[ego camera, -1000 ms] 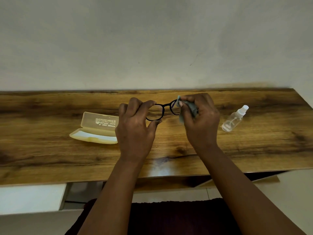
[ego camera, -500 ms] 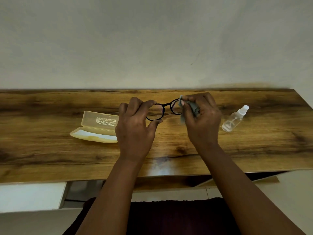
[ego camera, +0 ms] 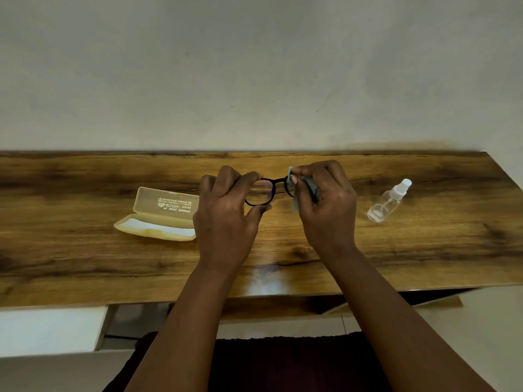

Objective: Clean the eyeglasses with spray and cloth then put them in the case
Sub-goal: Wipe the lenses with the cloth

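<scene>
Black-framed eyeglasses [ego camera: 268, 184] are held above the wooden desk [ego camera: 85, 250]. My left hand [ego camera: 223, 219] grips their left side, thumb under the left lens rim and fingers over the top. My right hand [ego camera: 328, 205] pinches a grey-green cloth [ego camera: 311, 185] around the right lens, which is mostly hidden by the cloth and fingers. The cream eyeglass case [ego camera: 158, 215] lies open on the desk to the left, lid raised. A clear spray bottle [ego camera: 389, 200] with a white nozzle lies on its side to the right.
The desk runs along a pale wall [ego camera: 254, 80]. Its front edge is near my body, with white furniture [ego camera: 48, 332] below on the left and a dark garment [ego camera: 283, 363] at the bottom.
My right hand with the cloth has shifted slightly over the right lens, thumb moving up along the rim. The left hand, case and bottle stay as they were.
</scene>
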